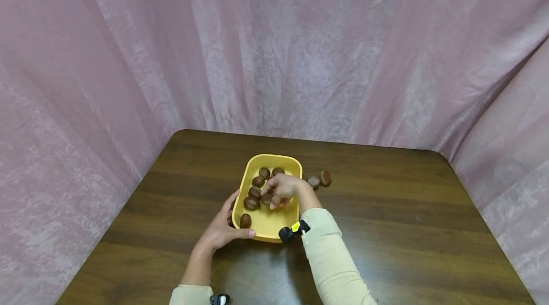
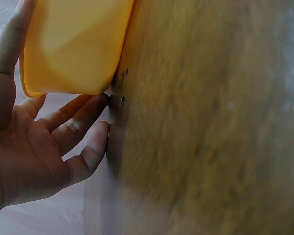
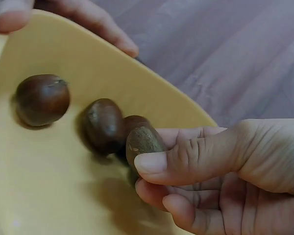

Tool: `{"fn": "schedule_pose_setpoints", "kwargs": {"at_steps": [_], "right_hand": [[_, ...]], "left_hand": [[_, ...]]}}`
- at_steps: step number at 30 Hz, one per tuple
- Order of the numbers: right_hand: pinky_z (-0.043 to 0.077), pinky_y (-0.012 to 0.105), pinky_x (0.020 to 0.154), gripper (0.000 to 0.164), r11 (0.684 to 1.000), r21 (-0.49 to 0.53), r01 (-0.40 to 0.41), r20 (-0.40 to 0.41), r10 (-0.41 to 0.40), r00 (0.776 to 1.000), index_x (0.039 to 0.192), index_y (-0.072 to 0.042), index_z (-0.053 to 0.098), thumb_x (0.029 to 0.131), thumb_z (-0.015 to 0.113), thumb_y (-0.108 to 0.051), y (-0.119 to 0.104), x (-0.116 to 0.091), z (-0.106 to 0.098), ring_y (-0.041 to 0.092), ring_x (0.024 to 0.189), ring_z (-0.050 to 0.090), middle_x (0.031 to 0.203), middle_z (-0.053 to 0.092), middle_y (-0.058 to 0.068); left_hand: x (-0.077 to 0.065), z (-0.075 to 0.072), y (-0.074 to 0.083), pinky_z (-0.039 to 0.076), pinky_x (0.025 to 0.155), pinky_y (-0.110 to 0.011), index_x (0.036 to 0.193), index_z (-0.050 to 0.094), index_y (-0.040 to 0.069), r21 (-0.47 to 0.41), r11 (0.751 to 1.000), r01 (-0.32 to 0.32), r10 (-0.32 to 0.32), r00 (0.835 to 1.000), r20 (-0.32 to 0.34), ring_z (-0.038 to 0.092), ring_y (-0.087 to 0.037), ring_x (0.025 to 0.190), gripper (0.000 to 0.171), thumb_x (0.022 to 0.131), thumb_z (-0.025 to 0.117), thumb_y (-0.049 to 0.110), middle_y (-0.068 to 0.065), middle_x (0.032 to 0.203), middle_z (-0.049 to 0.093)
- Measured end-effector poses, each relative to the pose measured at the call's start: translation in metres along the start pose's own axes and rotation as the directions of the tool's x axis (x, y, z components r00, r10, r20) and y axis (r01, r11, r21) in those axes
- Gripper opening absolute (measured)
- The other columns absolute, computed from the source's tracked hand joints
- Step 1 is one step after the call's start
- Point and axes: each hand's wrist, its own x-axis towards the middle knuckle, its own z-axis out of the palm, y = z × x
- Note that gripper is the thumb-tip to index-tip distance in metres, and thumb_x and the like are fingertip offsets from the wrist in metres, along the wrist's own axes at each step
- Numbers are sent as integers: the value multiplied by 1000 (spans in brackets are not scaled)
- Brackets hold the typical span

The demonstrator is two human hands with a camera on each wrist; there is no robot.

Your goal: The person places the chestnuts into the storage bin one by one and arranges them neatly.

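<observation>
A yellow plastic tray point(image 1: 267, 223) sits on the table with several brown chestnuts in it, mostly along its left side. My left hand point(image 1: 222, 228) holds the tray at its near left corner, thumb over the rim and fingers along the outer wall. Inside the tray, my right hand point(image 1: 284, 190) pinches a chestnut point(image 3: 143, 142) between thumb and fingers, a little above the tray floor. One lone chestnut point(image 1: 245, 220) lies in the near left corner, close to my left thumb. In the right wrist view another chestnut point(image 3: 103, 126) lies beside the pinched one.
Two more chestnuts point(image 1: 325, 178) lie on the wooden table point(image 1: 386, 209) just right of the tray, partly behind my right wrist. A pink curtain point(image 1: 300, 57) hangs along the table's far edge and both sides.
</observation>
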Motion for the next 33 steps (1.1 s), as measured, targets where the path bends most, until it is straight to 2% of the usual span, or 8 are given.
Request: {"fn": "schedule_pose_setpoints", "kwargs": {"at_steps": [8, 14, 18, 21, 25, 29, 31, 33], "right_hand": [[50, 31, 57, 37, 999, -35, 32, -66, -34, 997, 94, -9, 70, 63, 81, 8, 9, 11, 7, 18, 62, 59, 85, 62, 6], [52, 36, 63, 42, 999, 36, 1, -76, 2, 997, 103, 0, 66, 65, 76, 15, 8, 10, 12, 23, 69, 60, 95, 59, 13], [52, 37, 64, 43, 1000, 30, 1, -76, 1, 997, 108, 2, 63, 68, 73, 16, 6, 7, 13, 24, 72, 61, 101, 56, 14], [52, 37, 65, 43, 1000, -25, -14, -81, 12, 997, 110, 1, 63, 71, 73, 13, 1, 3, 13, 22, 73, 61, 102, 55, 12], [52, 38, 65, 40, 989, -148, -29, -119, 11, 993, 110, -2, 63, 72, 75, 5, -4, -5, 12, 21, 68, 60, 90, 59, 10], [49, 32, 64, 39, 951, -309, 14, -164, -68, 984, 111, -6, 65, 74, 78, -6, -5, -15, 10, 18, 71, 57, 84, 61, 7], [47, 31, 64, 40, 938, -344, 48, -183, -117, 976, 112, -7, 65, 74, 78, -9, -5, -22, 9, 19, 76, 55, 88, 62, 9], [46, 32, 68, 41, 940, -333, 79, -201, -152, 968, 114, -7, 64, 75, 78, -10, -7, -29, 9, 22, 84, 56, 95, 62, 13]], "left_hand": [[0, 1, 0, 46, 76, -35, 148, 17, 23, 21, 1000, 17, -17, 1000, -18, 59, -26, 92, 113, 62, 88, 12, -20, 124, 52], [-2, 2, 0, 46, 76, -35, 148, 16, 24, 4, 1000, 19, -19, 1000, -9, 59, -27, 93, 113, 62, 88, 11, -21, 125, 51], [-2, 1, 1, 46, 76, -35, 148, 16, 24, 2, 1000, 16, -16, 1000, -8, 59, -27, 93, 112, 63, 88, 11, -21, 125, 51], [-3, 1, 1, 46, 77, -36, 148, 17, 25, 6, 1000, 23, -23, 1000, -16, 59, -27, 93, 112, 62, 88, 11, -20, 125, 51], [-3, 2, 2, 45, 77, -36, 148, 18, 25, 15, 999, 28, -28, 999, -24, 59, -27, 93, 112, 62, 88, 12, -18, 123, 52], [-3, 2, 2, 45, 79, -36, 148, 17, 24, -7, 1000, 11, -11, 1000, -9, 58, -29, 95, 112, 62, 88, 10, -20, 124, 52], [-3, 1, 1, 44, 79, -36, 148, 16, 24, -15, 1000, 3, -3, 1000, -2, 58, -29, 96, 113, 62, 87, 9, -21, 125, 51], [-2, 1, 1, 44, 80, -37, 148, 16, 24, -15, 1000, -1, 1, 1000, -1, 58, -29, 98, 113, 62, 87, 9, -21, 126, 51]]}}
